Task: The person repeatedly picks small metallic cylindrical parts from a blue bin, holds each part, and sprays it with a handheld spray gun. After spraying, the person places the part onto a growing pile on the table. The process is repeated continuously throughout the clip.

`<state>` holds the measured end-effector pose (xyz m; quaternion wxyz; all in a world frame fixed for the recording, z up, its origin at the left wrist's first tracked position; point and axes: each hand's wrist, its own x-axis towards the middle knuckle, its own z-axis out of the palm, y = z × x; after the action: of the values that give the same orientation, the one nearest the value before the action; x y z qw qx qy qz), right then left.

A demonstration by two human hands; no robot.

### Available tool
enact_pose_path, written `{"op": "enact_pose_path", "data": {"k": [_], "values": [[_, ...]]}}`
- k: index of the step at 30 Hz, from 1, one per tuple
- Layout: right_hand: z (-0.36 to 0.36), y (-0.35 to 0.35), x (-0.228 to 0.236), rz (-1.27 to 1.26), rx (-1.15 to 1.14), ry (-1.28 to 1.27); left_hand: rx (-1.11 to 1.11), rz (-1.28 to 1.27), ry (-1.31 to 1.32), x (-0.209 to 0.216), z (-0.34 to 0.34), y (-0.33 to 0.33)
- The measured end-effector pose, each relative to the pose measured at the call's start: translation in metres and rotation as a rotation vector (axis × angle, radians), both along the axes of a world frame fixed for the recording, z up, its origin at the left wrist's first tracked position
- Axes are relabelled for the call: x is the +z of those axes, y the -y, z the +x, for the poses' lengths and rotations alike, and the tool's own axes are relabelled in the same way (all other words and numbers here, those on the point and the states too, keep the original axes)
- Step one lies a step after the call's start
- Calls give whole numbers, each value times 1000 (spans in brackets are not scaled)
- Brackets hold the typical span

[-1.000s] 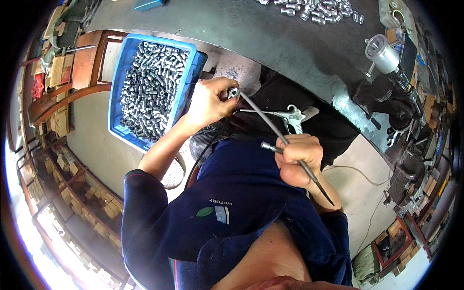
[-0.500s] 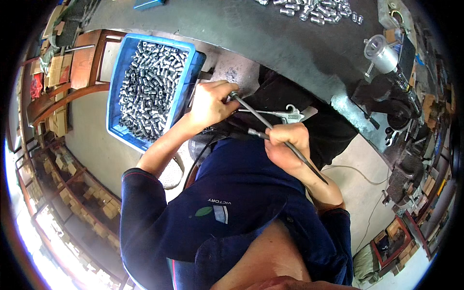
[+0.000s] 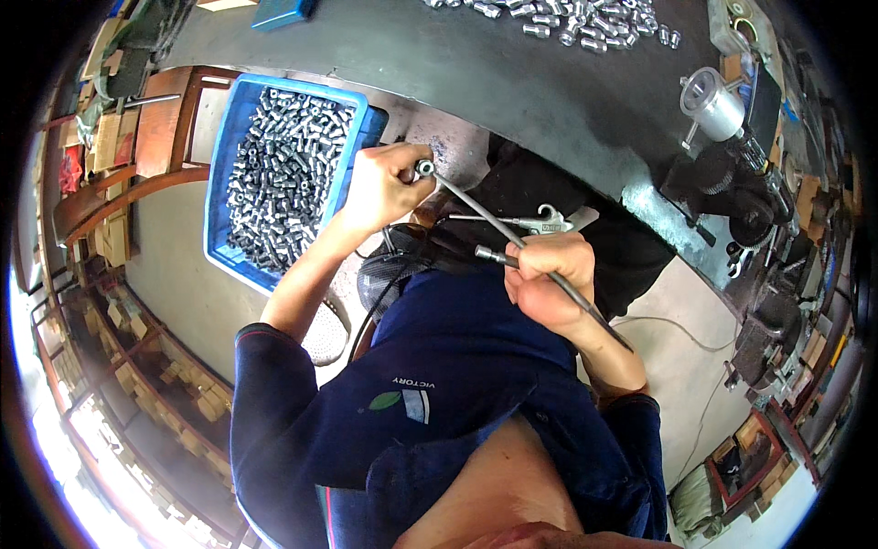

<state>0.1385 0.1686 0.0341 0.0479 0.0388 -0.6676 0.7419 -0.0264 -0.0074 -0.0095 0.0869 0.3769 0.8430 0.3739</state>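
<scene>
My left hand [image 3: 389, 186] is closed, pinching a small metal fitting [image 3: 424, 169] between thumb and fingers, its round bore facing up. Wrapped in my right hand [image 3: 551, 274] is a long thin metal rod [image 3: 489, 218], which slants from the fitting down past my right wrist. The rod's far tip lies right at the fitting; whether it is inside or only beside it I cannot tell. The same fist also grips a shorter dark tool [image 3: 494, 255] with a shiny metal end pointing left. Just beyond my right hand lies a silver air blow gun [image 3: 547, 220] on dark cloth.
A blue bin [image 3: 216, 206] full of metal fittings stands left of my left hand. More shiny fittings [image 3: 585, 26] are heaped on the dark workbench [image 3: 439, 69]. At its right sits a clamp-like device with a silver cylinder [image 3: 712, 102]. A wooden chair [image 3: 165, 123] is behind the bin.
My left hand has shifted slightly left and up, and the fitting now shows its open end. The right hand with both tools has moved a little to the right.
</scene>
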Motion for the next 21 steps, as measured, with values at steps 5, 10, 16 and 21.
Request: {"op": "enact_pose_path", "data": {"k": [5, 10, 16, 21], "values": [[1, 3, 9, 77, -25, -105, -4, 50, 19, 6, -3, -7], [-1, 7, 9, 86, -66, -172, -6, 33, 65, 11, 1, -9], [-2, 12, 10, 110, -132, -174, -34, 59, 48, 16, 6, -14], [-16, 11, -11, 200, -74, -6, -375, 136, -183, 12, 15, -22]]}}
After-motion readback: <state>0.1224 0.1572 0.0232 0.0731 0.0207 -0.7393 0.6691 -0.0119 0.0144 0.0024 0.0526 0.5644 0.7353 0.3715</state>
